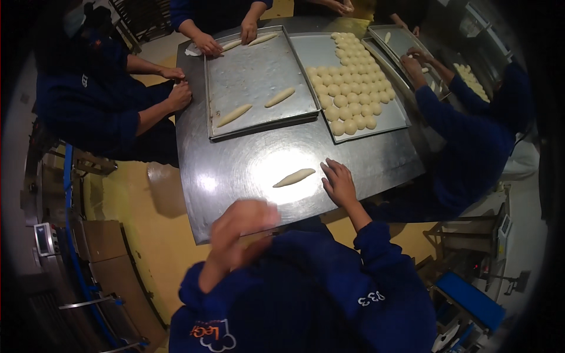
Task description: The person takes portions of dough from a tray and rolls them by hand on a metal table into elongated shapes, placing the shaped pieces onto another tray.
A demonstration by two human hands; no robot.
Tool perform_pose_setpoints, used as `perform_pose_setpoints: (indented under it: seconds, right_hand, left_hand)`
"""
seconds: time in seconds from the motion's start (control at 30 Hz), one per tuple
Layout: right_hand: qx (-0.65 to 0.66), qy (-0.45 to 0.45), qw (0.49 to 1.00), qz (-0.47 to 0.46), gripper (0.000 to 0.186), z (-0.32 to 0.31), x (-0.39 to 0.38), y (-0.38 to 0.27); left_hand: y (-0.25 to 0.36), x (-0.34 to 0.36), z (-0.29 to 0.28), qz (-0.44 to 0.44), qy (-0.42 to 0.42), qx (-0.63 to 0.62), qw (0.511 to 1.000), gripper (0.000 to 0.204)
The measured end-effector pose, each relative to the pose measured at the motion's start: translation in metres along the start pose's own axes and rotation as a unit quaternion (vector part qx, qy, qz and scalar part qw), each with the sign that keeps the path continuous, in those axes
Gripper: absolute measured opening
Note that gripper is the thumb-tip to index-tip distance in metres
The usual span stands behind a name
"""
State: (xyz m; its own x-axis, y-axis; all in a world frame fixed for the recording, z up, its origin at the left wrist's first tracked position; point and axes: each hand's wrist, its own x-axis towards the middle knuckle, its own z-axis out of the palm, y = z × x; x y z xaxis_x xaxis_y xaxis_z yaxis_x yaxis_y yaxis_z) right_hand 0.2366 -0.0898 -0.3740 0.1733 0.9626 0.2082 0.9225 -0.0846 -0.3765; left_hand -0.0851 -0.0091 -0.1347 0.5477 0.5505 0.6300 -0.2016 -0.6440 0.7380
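Lying on steel table, tapered dough stick just left of parted right fingers, left fingers blurred, their spread unclear

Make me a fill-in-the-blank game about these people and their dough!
The wearer's left hand looks ____, while the right hand looks sharp.
The right hand is nearest the ____ end of the lone dough piece.
The left-hand tray holds long dough pieces; those in the next tray are ____.
The wearer's right sleeve is dark ____.
Missing words: blurred; right; round; blue.
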Motion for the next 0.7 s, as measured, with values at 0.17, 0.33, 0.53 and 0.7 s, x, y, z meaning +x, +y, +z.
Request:
perform_pose_setpoints:
  seconds: [0.17,0.33,0.53,0.7]
  right_hand:
    - [-0.022,0.039,0.999,-0.010,0.046,0.003,-0.002,0.007]
    - [-0.002,0.035,0.999,-0.017,0.046,0.002,0.003,-0.002]
    - [-0.004,0.033,0.999,-0.006,0.046,0.003,0.000,-0.004]
    - [-0.003,0.034,0.999,-0.007,0.046,0.004,-0.001,-0.004]
  left_hand:
    - [0.102,0.030,-0.036,0.058,-0.082,-0.345,0.933,0.010]
    - [0.126,0.033,-0.044,0.010,-0.145,-0.490,0.859,0.002]
    - [0.130,0.036,-0.040,-0.015,-0.148,-0.531,0.834,0.002]
    - [0.127,0.036,-0.031,0.009,-0.157,-0.550,0.820,0.008]
